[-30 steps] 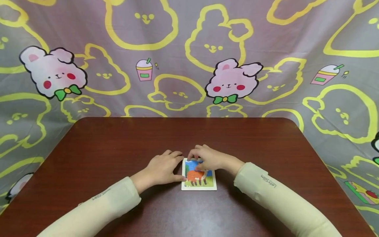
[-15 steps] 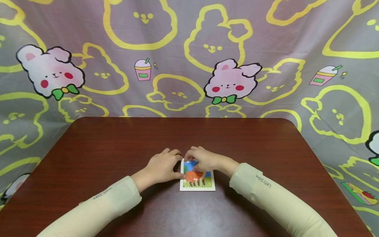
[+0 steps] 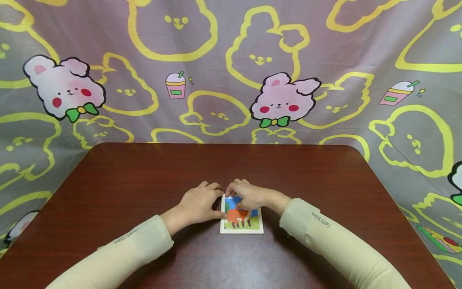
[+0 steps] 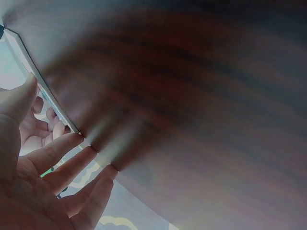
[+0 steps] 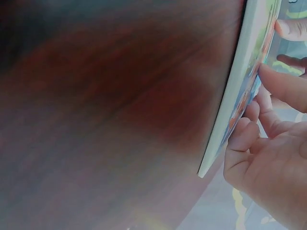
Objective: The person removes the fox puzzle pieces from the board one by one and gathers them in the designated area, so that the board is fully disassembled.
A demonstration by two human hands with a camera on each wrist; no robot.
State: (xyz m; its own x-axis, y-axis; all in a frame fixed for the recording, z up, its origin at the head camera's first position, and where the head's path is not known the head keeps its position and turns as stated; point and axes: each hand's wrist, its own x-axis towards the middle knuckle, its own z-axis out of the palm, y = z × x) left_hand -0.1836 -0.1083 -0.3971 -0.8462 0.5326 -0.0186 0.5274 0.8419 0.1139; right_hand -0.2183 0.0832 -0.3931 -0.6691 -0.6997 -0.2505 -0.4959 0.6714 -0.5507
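Note:
A flat picture puzzle [image 3: 242,231] with a white border lies on the table. It shows an orange, four-legged animal on grass under blue sky, with thin seams across it. My left hand [image 3: 198,204] is at its left side, thumb on the left border and the other fingers extended to the table near the upper left corner. My right hand [image 3: 252,195] reaches over the top of the puzzle. Its thumb and curled fingers grip at a blue puzzle piece [image 3: 232,200] at the upper left, partly covering it. In the right wrist view those fingertips are right at the picture's surface.
The dark red-brown table [image 3: 162,164] has rounded far corners. Behind and beside it hangs a grey curtain [image 3: 216,80] printed with yellow outlines and white rabbits. Pale sleeves cover both forearms.
My right hand has shifted slightly left over the upper part of the puzzle, its fingers nearer the upper left corner. My left hand stays at the left border.

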